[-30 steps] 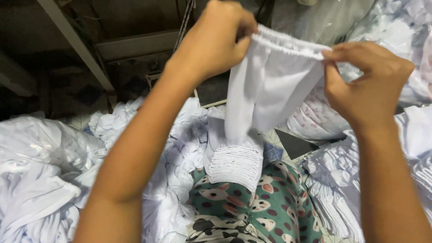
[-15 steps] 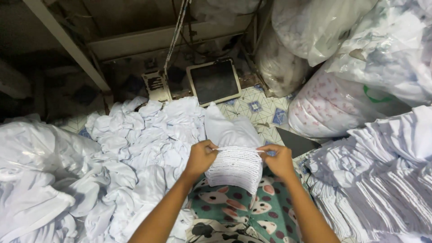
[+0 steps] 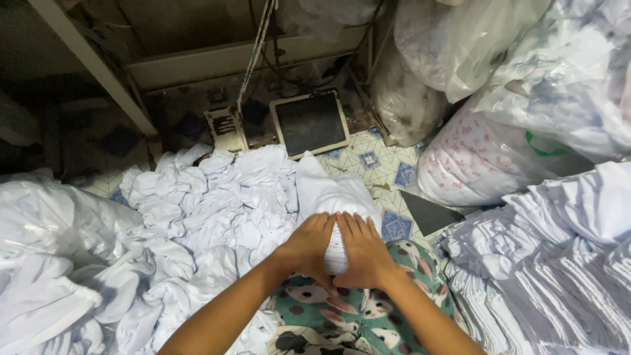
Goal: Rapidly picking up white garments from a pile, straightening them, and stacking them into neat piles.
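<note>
A folded white garment lay just below the centre of the view, on a lap covered in green patterned cloth. Both hands pressed flat on it, side by side and touching. The left hand covered its left half and the right hand its right half, so only a narrow ribbed strip showed between them. Neither grip was closed: the fingers lay stretched out over the cloth, palms down, clasping nothing.

At twelve o'clock from the hands, a larger white piece spread out over the tiled floor. From nine to eleven o'clock a crumpled heap of white garments ran off the left edge. At three to four o'clock a neat stack of folded white pieces was cut off by the right edge.

At one to two o'clock stood bulging clear plastic sacks, packed with white cloth; what else they held was hard to make out. At twelve o'clock, farther off, a dark flat panel with a pale frame lay in dim shadow.
</note>
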